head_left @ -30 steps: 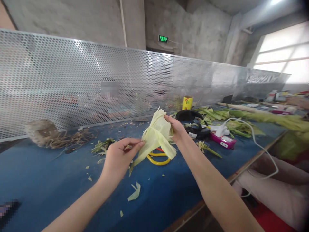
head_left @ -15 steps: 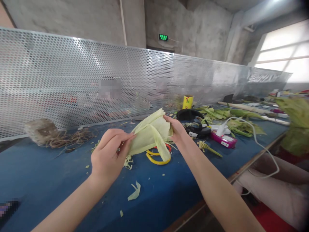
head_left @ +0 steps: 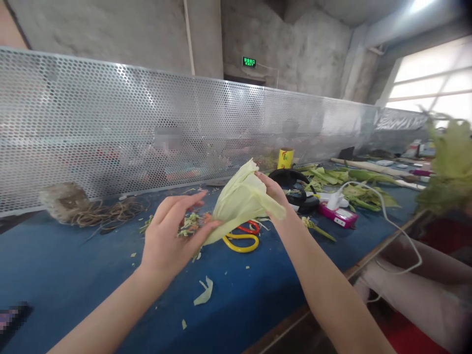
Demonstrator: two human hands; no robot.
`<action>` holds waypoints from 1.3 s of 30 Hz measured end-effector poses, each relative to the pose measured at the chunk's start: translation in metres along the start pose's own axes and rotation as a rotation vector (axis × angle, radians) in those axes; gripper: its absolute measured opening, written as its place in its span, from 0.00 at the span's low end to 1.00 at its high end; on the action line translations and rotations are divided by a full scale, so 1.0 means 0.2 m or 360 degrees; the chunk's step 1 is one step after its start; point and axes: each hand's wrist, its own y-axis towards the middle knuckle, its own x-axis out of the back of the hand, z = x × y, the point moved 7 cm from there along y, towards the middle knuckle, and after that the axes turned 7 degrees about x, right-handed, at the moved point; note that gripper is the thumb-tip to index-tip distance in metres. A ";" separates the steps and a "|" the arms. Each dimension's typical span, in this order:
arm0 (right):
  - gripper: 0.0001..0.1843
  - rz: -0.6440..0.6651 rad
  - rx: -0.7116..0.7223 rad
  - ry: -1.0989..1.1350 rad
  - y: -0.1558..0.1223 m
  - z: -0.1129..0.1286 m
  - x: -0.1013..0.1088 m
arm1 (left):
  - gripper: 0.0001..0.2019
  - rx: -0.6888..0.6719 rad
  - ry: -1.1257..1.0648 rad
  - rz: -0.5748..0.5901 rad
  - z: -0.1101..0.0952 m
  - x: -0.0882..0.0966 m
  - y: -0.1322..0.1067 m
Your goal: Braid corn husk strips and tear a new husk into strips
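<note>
Pale green corn husks [head_left: 239, 199], layered in a loose bundle, are held up over the blue table. My right hand [head_left: 275, 189] is closed on their far right side, with part of its fingers hidden behind the leaves. One husk strip folds down across the wrist. My left hand [head_left: 175, 226] is open at the left of the bundle; its fingers are spread and the thumb tip is at the lower leaf edge. Below the husks lie scissors with yellow and red handles [head_left: 241, 248], their blades hidden. Husk trimmings [head_left: 190, 223] are scattered behind my left hand.
A bundle of brown twine [head_left: 110, 214] lies at the left. To the right are a black headband-like item [head_left: 289, 177], a magenta power strip [head_left: 337, 215] with a white cable, and green husks. A yellow roll [head_left: 285, 158] stands by the perforated metal screen [head_left: 121, 132]. Another person's legs show at right.
My left fingers have come off the husk and spread apart. The loose husk strip has swung right onto my right wrist. At far right, a green leafy bunch has risen.
</note>
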 end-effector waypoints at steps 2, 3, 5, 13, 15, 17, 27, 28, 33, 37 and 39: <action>0.07 0.0017 0.0028 -0.0029 0.00 0.00 -0.01 | 0.28 0.0060 -0.0007 0.0060 0.01 0.00 0.01; 0.07 0.0019 0.0042 -0.0042 0.00 -0.01 -0.01 | 0.28 0.0072 -0.0007 0.0094 0.01 0.00 0.02; 0.08 0.0020 0.0073 -0.0065 -0.01 -0.01 -0.02 | 0.27 0.0069 0.0011 0.0165 0.00 -0.02 0.03; 0.08 0.0120 0.0090 -0.0143 -0.08 -0.01 -0.10 | 0.13 -0.0455 0.0068 0.0358 -0.10 -0.08 0.04; 0.08 0.0141 0.0068 -0.0153 -0.08 -0.01 -0.10 | 0.11 -0.0513 0.0043 0.0341 -0.11 -0.08 0.03; 0.09 0.0146 0.0056 -0.0156 -0.07 -0.01 -0.10 | 0.10 -0.0520 0.0005 0.0281 -0.11 -0.06 0.03; 0.05 -0.0037 0.0047 -0.0167 -0.03 -0.02 -0.02 | 0.09 -0.0572 -0.0257 0.0379 -0.18 -0.01 0.00; 0.04 -0.0081 0.0045 -0.0171 -0.01 -0.01 0.01 | 0.09 -0.0606 -0.0286 0.0473 -0.20 -0.01 -0.01; 0.06 -0.0286 0.0010 -0.0280 0.09 0.01 0.20 | 0.10 -0.0707 -0.0358 0.0827 -0.29 0.04 -0.12; 0.12 -0.0420 0.0031 -0.0506 0.15 0.01 0.32 | 0.12 -0.0483 -0.0529 0.0985 -0.26 0.12 -0.22; 0.13 -0.0483 0.0057 -0.0667 0.16 -0.01 0.36 | 0.12 -0.0051 -0.0587 0.1103 -0.16 0.12 -0.23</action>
